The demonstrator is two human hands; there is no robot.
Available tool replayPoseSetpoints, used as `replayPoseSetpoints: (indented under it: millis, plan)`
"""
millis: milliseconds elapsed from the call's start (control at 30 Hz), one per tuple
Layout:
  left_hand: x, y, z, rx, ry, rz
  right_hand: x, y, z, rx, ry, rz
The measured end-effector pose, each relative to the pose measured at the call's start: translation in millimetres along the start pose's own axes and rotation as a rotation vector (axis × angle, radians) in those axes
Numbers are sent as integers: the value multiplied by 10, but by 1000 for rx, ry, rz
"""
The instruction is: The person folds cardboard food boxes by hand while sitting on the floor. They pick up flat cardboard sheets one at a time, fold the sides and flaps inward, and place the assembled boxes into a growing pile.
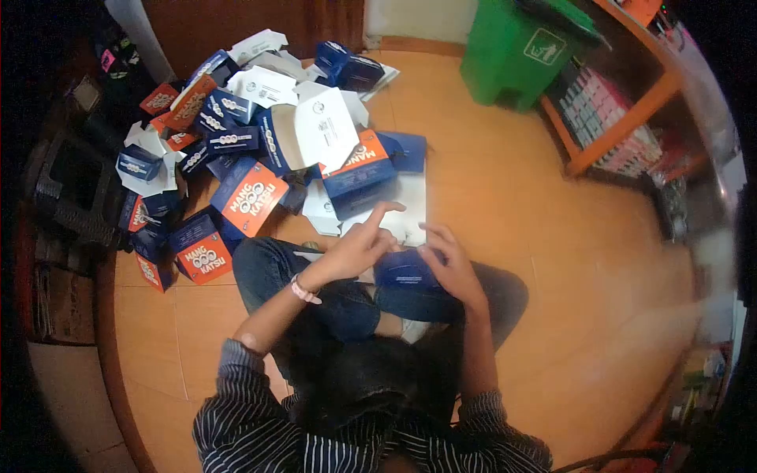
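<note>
A blue carton (404, 270) is grasped by both hands, left (352, 254) and right (451, 268); creases should be pressed squarely.

Seated cross-legged on orange floor (512, 197). My left hand (355, 251) and right hand (451, 268) both on a blue carton (404, 272) over my lap, left forefinger raised. Flat white sheet (410, 201) just ahead. Heap of folded blue-orange boxes (236, 150) beyond, left. Green bin (516, 51) far right

Blue box (404, 272) (partly folded) on lap
</note>
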State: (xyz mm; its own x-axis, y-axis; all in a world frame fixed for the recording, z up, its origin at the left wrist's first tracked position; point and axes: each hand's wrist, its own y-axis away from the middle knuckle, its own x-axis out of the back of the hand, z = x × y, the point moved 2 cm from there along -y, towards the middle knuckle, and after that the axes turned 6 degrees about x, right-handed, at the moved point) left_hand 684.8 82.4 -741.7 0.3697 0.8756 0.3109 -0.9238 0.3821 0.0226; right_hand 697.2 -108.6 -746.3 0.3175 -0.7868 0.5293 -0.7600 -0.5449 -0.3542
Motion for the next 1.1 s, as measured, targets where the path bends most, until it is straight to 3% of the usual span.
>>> replayPoseSetpoints:
  millis: [33, 67, 100, 133, 167, 233, 300, 367, 433, 467, 500, 600, 700, 767, 833, 900, 967, 1000, 1033, 1100]
  plan:
    - [33, 41, 47, -48, 27, 78, 3, 13, 35, -73, -89, 133]
    - [69, 127, 124, -144, -174, 246, 3, 37, 71, -60, -88, 133]
    - [94, 232, 235, -242, -373, 415, 55, 66, 126, -82, -24, 300]
    - [126, 352, 405, -344, -502, 635, 104, 80, 148, -108, 38, 471]
    - [50, 463, 302, -365, -443, 875, 128, 52, 102, -104, 41, 476]
    - [-117, 481, 65, -327, -422, 1008, 212, 42, -70, -89, -88, 630]
    - [-236, 290, 211, -250, -492, 1017, 201, -4, -341, -47, -32, 633]
    - [-228, 138, 261, -322, -500, 1037, 196, 0, -490, 146, 62, 679]
    - [-208, 99, 391, -445, -433, 1143, 191, 40, -546, 185, 52, 713]
    - [-197, 98, 477, -412, -500, 1159, 193, 62, -570, 228, 33, 747]
    - [-219, 58, 449, -415, -491, 1152, 189, 68, -587, 224, 43, 750]
    - [-235, -18, 442, -657, 265, 965, 234, 69, -566, 163, 74, 856]
    - [-196, -27, 262, -546, 359, 872, 219, 96, -426, 123, -30, 867]
    - [-206, 20, 424, -519, 333, 990, 193, 78, -422, 155, 59, 813]
    - [-190, 36, 594, -637, -232, 993, 215, 40, -509, 164, 38, 817]
    - [-179, 41, 849, -724, -434, 836, 241, 8, -537, 176, 17, 822]
    - [-147, -6, 950, -749, -528, 492, 252, 2, -489, 218, -47, 796]
    - [-100, -21, 946, -666, -457, 359, 244, 11, -453, 222, -50, 795]
    - [-74, -11, 923, -668, -461, 365, 238, 27, -395, 207, -138, 811]
    - [-33, -8, 785, -733, 96, 167, 251, 82, -303, 198, -227, 826]
